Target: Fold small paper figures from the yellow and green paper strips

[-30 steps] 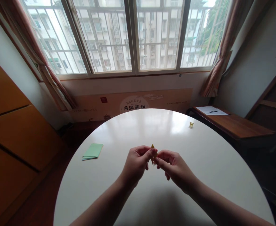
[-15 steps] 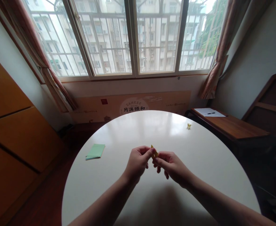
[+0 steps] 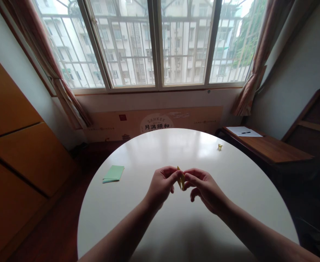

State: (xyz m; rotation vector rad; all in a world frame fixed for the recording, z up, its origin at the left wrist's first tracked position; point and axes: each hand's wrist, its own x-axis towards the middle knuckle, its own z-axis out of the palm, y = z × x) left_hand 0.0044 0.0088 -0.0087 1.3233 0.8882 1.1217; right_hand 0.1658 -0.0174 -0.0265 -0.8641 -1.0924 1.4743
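A small folded piece of yellow paper is held up over the table between my two hands. Its top point shows above my left thumb, and its two lower points hang slightly parted. My left hand is closed, pinching the paper's left side between thumb and fingers. From the other side, my right hand grips the upper right edge with thumb and forefinger, its lower fingers curled loosely away. Parts of the paper are hidden behind my fingertips.
The round white table bears a stack of green paper sheets at left and a small yellow folded paper figure at the far right. Beyond it stands a wooden side table with a white sheet and a pen.
My right hand has shifted its grip upward on the folded paper, so more of its lower part shows. My left hand keeps its pinch. The view has moved slightly.
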